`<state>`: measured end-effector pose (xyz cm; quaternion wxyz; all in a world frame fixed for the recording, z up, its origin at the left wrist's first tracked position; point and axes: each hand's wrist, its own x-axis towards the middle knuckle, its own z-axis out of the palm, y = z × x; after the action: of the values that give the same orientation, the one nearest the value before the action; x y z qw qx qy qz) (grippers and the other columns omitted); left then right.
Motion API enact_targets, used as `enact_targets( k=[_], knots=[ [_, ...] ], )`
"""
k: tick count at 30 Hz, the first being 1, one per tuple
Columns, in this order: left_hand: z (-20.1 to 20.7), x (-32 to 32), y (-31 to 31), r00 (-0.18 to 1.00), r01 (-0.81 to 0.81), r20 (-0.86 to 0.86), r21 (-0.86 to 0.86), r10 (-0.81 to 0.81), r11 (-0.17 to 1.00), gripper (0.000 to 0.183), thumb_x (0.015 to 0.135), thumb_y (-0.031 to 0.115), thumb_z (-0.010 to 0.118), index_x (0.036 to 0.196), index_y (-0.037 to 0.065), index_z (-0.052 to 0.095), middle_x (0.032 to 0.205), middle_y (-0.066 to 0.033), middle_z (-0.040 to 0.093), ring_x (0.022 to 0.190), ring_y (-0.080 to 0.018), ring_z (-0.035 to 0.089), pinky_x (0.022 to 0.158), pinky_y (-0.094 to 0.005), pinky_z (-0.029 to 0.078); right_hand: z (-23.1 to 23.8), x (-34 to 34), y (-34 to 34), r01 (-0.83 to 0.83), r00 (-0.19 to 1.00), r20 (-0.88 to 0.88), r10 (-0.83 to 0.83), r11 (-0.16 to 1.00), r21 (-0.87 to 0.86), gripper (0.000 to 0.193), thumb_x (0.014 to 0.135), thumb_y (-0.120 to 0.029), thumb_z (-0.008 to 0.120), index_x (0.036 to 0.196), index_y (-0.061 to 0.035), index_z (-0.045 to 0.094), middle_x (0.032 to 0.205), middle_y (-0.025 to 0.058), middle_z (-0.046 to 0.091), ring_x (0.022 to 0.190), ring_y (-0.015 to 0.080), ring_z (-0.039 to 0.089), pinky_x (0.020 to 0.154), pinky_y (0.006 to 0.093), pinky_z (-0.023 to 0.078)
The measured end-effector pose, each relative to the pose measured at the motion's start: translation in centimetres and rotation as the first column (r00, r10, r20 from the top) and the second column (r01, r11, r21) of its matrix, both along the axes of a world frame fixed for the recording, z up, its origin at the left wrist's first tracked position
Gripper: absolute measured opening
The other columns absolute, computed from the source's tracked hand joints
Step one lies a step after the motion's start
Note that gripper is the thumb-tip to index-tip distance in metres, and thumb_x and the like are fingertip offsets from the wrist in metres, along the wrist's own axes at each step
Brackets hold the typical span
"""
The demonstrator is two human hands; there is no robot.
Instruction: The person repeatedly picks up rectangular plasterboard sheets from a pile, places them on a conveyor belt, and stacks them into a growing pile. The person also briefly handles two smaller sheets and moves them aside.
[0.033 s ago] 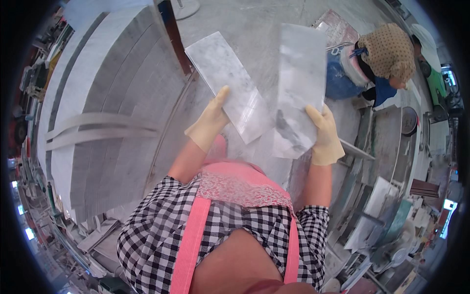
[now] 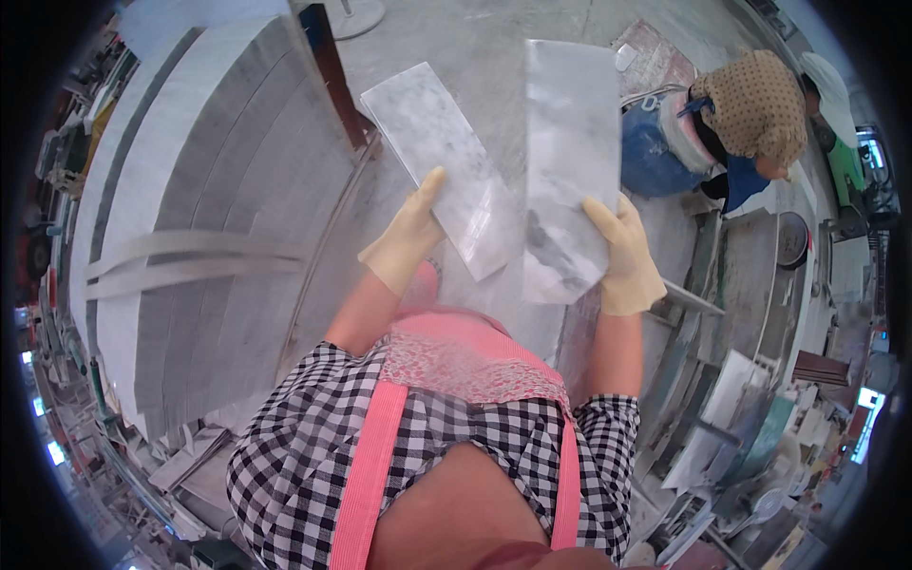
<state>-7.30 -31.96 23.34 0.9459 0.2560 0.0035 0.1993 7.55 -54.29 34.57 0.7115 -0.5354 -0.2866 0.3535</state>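
My left hand (image 2: 410, 228), in a cream rubber glove, grips the outer edge of a rectangular grey-white marble tile (image 2: 442, 157), thumb on its face. This tile leans toward the upper left, and light glints near its lower end. My right hand (image 2: 629, 255), gloved alike, holds a second marble tile (image 2: 572, 123) by its right edge. That one stands nearly upright in the picture and has a dark grey patch low down. At their lower ends the tiles come close together; I cannot tell whether they touch. The fingers behind both tiles are hidden.
On the left stands a big stack of stone slabs (image 2: 209, 190) with a pale strap (image 2: 190, 261) across it. A brown post (image 2: 332, 76) rises behind. At the upper right a co-worker (image 2: 750, 104) bends beside a blue barrel (image 2: 655, 157). Slabs and scraps fill the lower right.
The tile in my right hand has shifted a little left and turned more upright, and my right hand has moved slightly left with it. My left hand and its tile have barely moved.
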Motion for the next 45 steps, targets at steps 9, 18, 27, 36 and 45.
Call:
enact_targets(
  k=[9, 18, 27, 36, 45],
  knots=[
    [0.1, 1.6, 3.4, 0.994, -0.025, -0.068, 0.628, 0.086, 0.778, 0.082, 0.093, 0.059, 0.050, 0.148, 0.002, 0.030, 0.150, -0.0146, 0.038, 0.137, -0.0305, 0.040, 0.117, -0.0436, 0.031, 2.7, -1.2, 9.2, -0.046, 0.869, 0.419, 0.264, 0.885, -0.462, 0.034, 0.090, -0.023, 0.065, 0.112, 0.0027, 0.067, 0.099, 0.0066, 0.070, 0.084, 0.0118, 0.064, 0.073, 0.0282, 0.052],
    [1.7, 1.5, 6.9, 0.991, -0.113, -0.033, 0.352, 0.133, 0.929, 0.106, 0.076, 0.078, 0.054, 0.150, 0.006, 0.030, 0.149, -0.0124, 0.040, 0.137, -0.0308, 0.038, 0.116, -0.0452, 0.032, 2.1, 1.3, 15.7, -0.207, 0.756, 0.527, 0.388, 0.906, -0.370, 0.044, 0.086, -0.037, 0.062, 0.100, 0.0041, 0.068, 0.089, 0.0170, 0.070, 0.084, 0.0207, 0.066, 0.074, 0.0353, 0.050],
    [0.0, 1.0, 9.7, 0.929, -0.352, 0.108, -0.027, 0.353, 0.936, 0.079, 0.091, 0.053, 0.060, 0.149, 0.005, 0.033, 0.150, -0.0126, 0.040, 0.139, -0.0282, 0.037, 0.116, -0.0457, 0.030, 4.9, -2.0, 20.2, 0.044, -0.002, 0.977, 0.213, 0.976, -0.212, 0.042, 0.080, -0.040, 0.059, 0.082, 0.0016, 0.062, 0.071, 0.0185, 0.067, 0.064, 0.0381, 0.066, 0.060, 0.0467, 0.050],
    [4.6, -2.0, 7.8, 0.783, -0.621, 0.133, 0.094, 0.608, 0.778, 0.074, 0.095, 0.055, 0.044, 0.149, 0.006, 0.033, 0.152, -0.0093, 0.040, 0.140, -0.0251, 0.035, 0.118, -0.0421, 0.026, 5.9, -6.7, 23.9, 0.070, -0.390, 0.909, -0.146, 0.980, 0.187, 0.020, 0.069, -0.024, 0.066, 0.079, -0.0067, 0.063, 0.056, 0.0059, 0.061, 0.056, 0.0228, 0.066, 0.046, 0.0360, 0.041],
    [8.1, -0.3, 12.8, 0.911, -0.324, 0.273, 0.008, 0.309, 0.946, 0.073, 0.081, 0.038, 0.068, 0.141, 0.003, 0.044, 0.140, -0.0150, 0.051, 0.130, -0.0313, 0.048, 0.111, -0.0474, 0.039, 7.0, 3.4, 14.7, 0.319, -0.365, 0.873, -0.322, 0.838, 0.443, 0.016, 0.079, -0.030, 0.065, 0.086, -0.0162, 0.068, 0.075, 0.0059, 0.063, 0.059, 0.0260, 0.063, 0.053, 0.0473, 0.047]
  ],
)
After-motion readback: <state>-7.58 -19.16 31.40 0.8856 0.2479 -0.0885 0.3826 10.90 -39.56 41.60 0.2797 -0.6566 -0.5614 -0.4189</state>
